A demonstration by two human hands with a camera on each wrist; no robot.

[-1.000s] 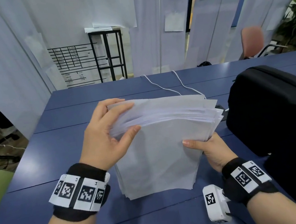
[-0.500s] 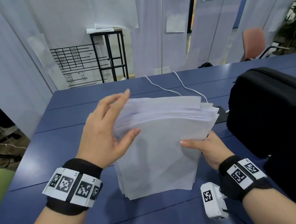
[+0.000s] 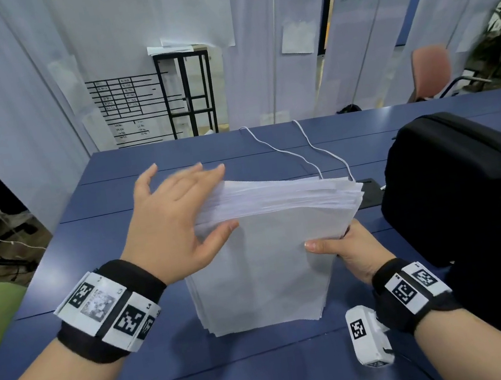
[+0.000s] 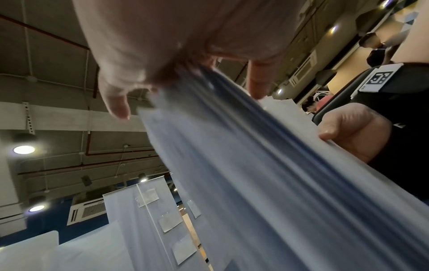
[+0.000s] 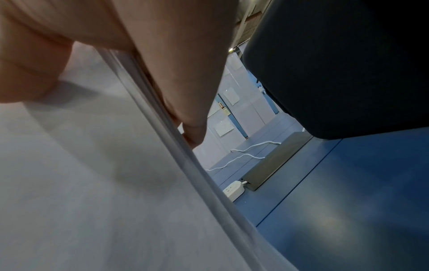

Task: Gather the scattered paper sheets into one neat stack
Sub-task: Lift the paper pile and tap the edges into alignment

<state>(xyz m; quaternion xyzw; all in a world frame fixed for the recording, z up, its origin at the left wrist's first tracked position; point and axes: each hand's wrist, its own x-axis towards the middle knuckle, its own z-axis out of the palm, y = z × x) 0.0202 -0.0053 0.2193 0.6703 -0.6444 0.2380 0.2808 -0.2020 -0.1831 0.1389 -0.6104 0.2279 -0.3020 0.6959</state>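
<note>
- At about 5 o'clock, nearest to the viewer, the right hand (image 3: 348, 253) pinches the right edge of the paper stack (image 3: 265, 252), with the thumb on the front sheet and the other fingers behind the sheets.
- The paper stack stands on its lower edge on the blue table (image 3: 128, 338), in the middle of the head view, and it leans away toward 12 o'clock.
- The upper edges of the sheets are not level; they fan out a little in steps.
- At about 10 o'clock of the stack, the left hand (image 3: 175, 220) is spread, with straight fingers laid against the upper left corner of the sheets; the thumb touches the front sheet.
- At 3 o'clock, just beside the stack, there is a black bag (image 3: 455, 178) on the table.
- Behind the stack, toward 1 o'clock, two white cables (image 3: 307, 145) run over the table to its far edge.
- Further, at 2 o'clock beyond the table, a pink chair (image 3: 431, 71) stands.
</note>
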